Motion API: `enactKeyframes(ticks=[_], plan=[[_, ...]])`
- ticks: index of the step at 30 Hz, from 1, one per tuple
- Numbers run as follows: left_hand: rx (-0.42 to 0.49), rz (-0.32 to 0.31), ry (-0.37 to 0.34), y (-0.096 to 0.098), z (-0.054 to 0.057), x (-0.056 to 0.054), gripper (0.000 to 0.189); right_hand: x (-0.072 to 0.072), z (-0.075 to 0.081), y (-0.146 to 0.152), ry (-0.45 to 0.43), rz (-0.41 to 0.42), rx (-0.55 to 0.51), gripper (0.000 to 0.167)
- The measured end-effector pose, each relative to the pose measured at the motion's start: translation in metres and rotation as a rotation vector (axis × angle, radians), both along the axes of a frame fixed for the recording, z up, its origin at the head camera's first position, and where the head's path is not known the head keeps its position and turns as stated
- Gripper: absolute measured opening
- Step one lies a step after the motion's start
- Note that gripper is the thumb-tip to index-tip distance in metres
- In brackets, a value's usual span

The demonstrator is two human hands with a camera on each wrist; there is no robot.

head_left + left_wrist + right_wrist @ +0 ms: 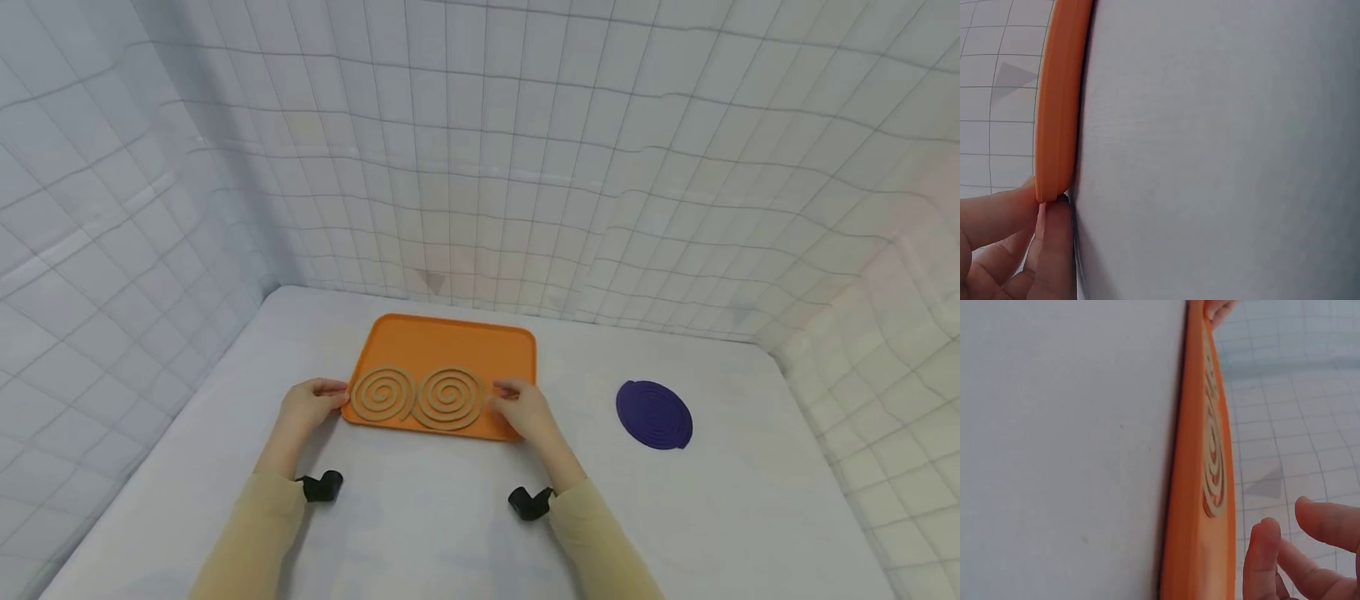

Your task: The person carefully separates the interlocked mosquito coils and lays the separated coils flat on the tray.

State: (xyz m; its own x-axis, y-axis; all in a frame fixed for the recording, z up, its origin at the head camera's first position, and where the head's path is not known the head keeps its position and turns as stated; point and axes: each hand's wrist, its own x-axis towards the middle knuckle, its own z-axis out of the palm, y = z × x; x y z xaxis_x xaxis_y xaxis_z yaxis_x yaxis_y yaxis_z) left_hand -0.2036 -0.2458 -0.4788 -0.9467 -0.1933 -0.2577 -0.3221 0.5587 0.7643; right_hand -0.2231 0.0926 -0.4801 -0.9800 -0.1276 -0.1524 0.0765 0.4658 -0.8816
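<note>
An orange tray (pixel 450 333) lies on the white table with two tan spiral coils (pixel 382 394), like mosquito coils, side by side along its near half. My left hand (pixel 311 402) is at the tray's near left corner; in the left wrist view its thumb and fingers (pixel 1057 250) pinch the tray's edge. Over the tray's right part, beside the right-hand coil (pixel 448 398), hovers my right hand (pixel 525 410). In the right wrist view its fingers (pixel 1264 556) are loosely bent and apart, with nothing between them.
To the right of the tray lies a flat purple disc (pixel 654 415) with spiral grooves and small tabs at its edge. White gridded sheets (pixel 480 167) hang behind and at both sides of the table. A black wrist device (pixel 322 486) sits at each cuff.
</note>
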Motion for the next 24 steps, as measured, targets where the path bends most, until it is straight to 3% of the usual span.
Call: enactKeyframes(ticks=[5,11,14,17,24], plan=[[-0.021,0.000,0.008,-0.001,0.006,0.003,0.040,0.003,0.010,0.030,-0.044,-0.054,-0.173,0.034],[-0.025,-0.002,0.179,0.024,0.024,0.007,0.037,0.008,0.015,0.075,-0.018,-0.129,-0.187,0.037],[0.019,-0.057,0.238,0.051,0.033,0.006,0.035,0.012,0.018,0.097,-0.018,-0.158,-0.142,0.038],[0.081,-0.117,0.245,0.085,0.035,0.002,0.033,0.016,0.021,0.117,-0.010,-0.181,-0.094,0.039],[0.297,-0.264,0.214,0.169,0.026,-0.010,0.031,0.028,0.024,0.164,-0.004,-0.293,-0.014,0.041]])
